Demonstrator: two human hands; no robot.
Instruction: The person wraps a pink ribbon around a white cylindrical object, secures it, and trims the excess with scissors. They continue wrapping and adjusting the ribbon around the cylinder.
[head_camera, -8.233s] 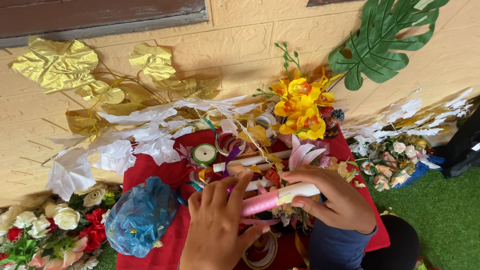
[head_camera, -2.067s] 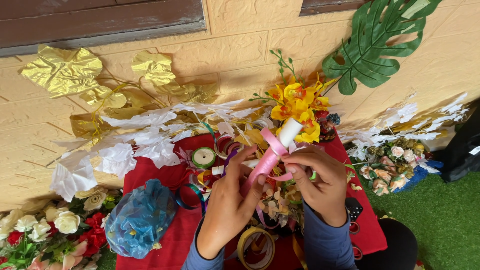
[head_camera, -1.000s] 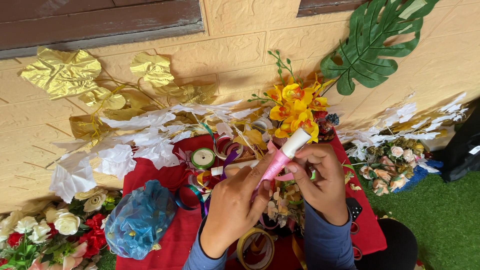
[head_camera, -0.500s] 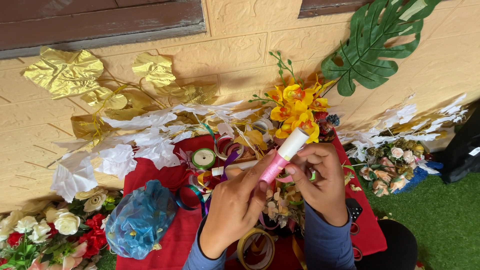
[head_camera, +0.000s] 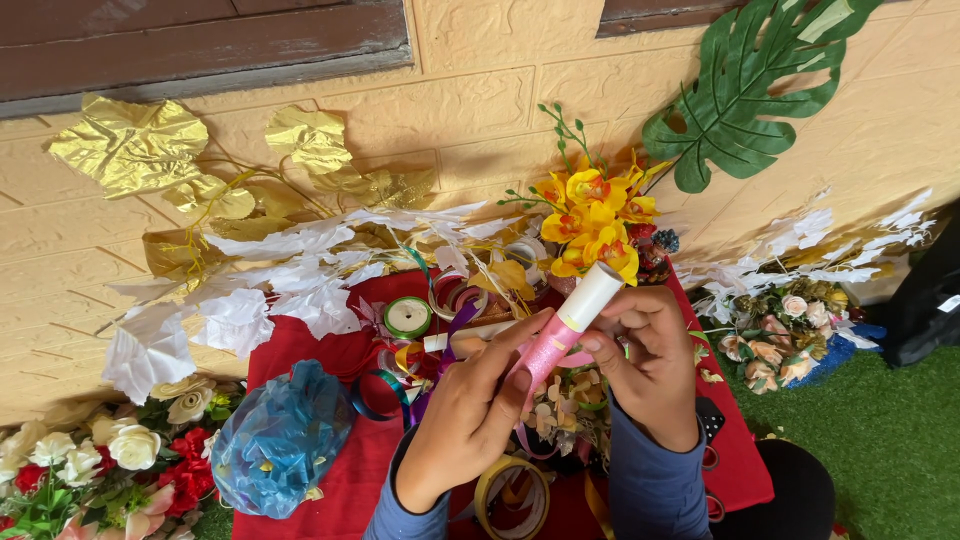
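- Far left, low down, a bunch of cream and red fabric roses (head_camera: 95, 460) lies at the edge of the red cloth (head_camera: 330, 490).
- Above them, gold foil leaves (head_camera: 130, 145) lean against the yellow block wall (head_camera: 470, 70), with white paper leaves (head_camera: 250, 290) spread beneath them.
- A crumpled blue tissue bundle (head_camera: 282, 440) rests on the red cloth, just left of the left hand's wrist.
- Near the cloth's upper middle sits a green ribbon spool (head_camera: 408, 317), with loose ribbon rings beside it.
- The left hand (head_camera: 470, 410) comes up from the bottom edge – its fingers are closed around the lower, pink part of a white tube (head_camera: 565, 330), the forefinger stretched along it.
- The tube is held in the air above the red cloth, tilted up to the right; its bare white end points at the yellow artificial flowers (head_camera: 590, 220) standing against the wall, and pink glitter ribbon covers its lower half.
- A roll of tape (head_camera: 512, 497) lies on the cloth below the wrists.
- The right hand (head_camera: 650, 365) grips the tube from the right – fingers curled together, thumb and fingertips pressed on the band where pink meets white.
- Upper right, a big green split leaf (head_camera: 760, 90) hangs on the wall.
- Right of the cloth, a cluster of small pale roses (head_camera: 775, 330) lies on green artificial turf (head_camera: 890, 440).
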